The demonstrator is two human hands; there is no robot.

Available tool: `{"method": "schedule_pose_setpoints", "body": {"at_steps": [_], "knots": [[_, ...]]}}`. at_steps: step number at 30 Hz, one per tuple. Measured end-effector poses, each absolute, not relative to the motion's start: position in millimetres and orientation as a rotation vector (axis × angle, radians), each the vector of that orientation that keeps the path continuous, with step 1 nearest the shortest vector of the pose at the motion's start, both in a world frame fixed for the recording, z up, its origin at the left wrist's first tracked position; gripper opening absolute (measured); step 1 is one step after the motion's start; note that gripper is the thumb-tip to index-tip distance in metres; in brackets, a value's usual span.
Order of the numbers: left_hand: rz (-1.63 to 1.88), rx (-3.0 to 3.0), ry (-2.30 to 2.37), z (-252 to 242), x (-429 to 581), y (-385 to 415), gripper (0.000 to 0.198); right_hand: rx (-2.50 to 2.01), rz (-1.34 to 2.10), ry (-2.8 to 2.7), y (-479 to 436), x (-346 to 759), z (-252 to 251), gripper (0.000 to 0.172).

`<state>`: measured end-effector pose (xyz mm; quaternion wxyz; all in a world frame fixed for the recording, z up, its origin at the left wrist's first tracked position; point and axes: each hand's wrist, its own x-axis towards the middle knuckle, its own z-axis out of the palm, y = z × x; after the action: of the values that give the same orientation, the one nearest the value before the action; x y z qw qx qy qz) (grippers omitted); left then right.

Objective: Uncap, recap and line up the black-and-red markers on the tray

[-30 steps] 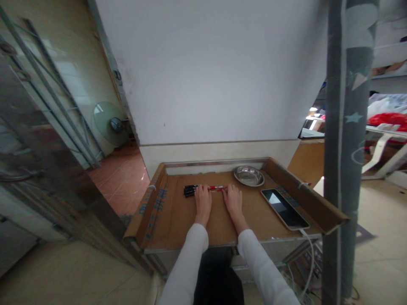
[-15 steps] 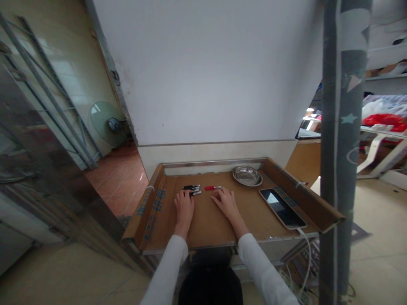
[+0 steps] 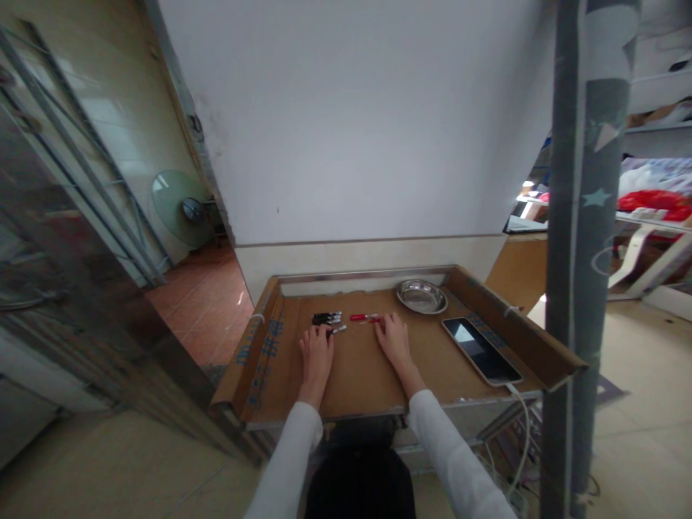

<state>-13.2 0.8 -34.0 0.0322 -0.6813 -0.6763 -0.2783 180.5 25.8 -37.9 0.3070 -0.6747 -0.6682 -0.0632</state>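
Note:
On the cardboard-covered table, my left hand point(image 3: 317, 357) is closed with its fingertips on a black marker point(image 3: 338, 330), whose pale end sticks out to the right, slightly tilted. Just beyond it, several black markers point(image 3: 326, 318) lie side by side in a small group. A red marker point(image 3: 357, 317) lies to their right, its pale end towards my right hand point(image 3: 396, 340). The right fingertips are bent down at a bit of red beside that end, seemingly a second red marker partly hidden by the fingers.
A round metal dish point(image 3: 422, 297) stands at the back right. In front of it lies a phone point(image 3: 481, 351) with a white cable point(image 3: 522, 432) hanging over the table edge. Folded cardboard sides point(image 3: 513, 331) border the table, and a grey post point(image 3: 581, 252) rises at the right.
My right hand has shifted a little to the right, and red now shows at its fingertips. By my left fingers, one black marker has come apart from the group and turned slightly.

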Motion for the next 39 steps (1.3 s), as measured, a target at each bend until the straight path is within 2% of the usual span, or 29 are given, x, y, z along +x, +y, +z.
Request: {"method": "schedule_pose_setpoints", "body": {"at_steps": [5, 10, 22, 29, 33, 36, 39], "knots": [[-0.948, -2.432, -1.838, -34.7, -15.7, -8.7, 0.015, -1.854, -0.235, -1.820, 29.7, 176.3, -37.3, 0.019], [-0.895, -2.626, -1.566, -33.7, -2.8, -7.9, 0.017, -1.832, -0.186, -1.797, 33.6, 175.4, -36.9, 0.019], [-0.864, -2.507, -1.647, -30.3, 15.0, 31.9, 0.020, -1.688, 0.074, -1.654, 33.9, 181.7, -44.7, 0.026], [-1.258, -2.778, -1.470, -26.3, 12.9, 31.1, 0.021, -1.254, 0.484, -1.369, 32.4, 179.0, -43.7, 0.033], [-1.537, -2.818, -1.389, -16.2, 27.8, 32.8, 0.022, -1.070, 0.880, -1.123, 30.8, 176.5, -45.6, 0.038], [-1.844, -2.683, -1.444, -6.5, 41.8, 35.5, 0.029, -0.904, 1.145, -0.940, 30.0, 178.0, -47.1, 0.034], [-1.891, -2.672, -1.391, 1.1, 49.7, 35.9, 0.022, -0.793, 1.298, -0.829, 29.0, 180.6, -46.8, 0.028]]}}
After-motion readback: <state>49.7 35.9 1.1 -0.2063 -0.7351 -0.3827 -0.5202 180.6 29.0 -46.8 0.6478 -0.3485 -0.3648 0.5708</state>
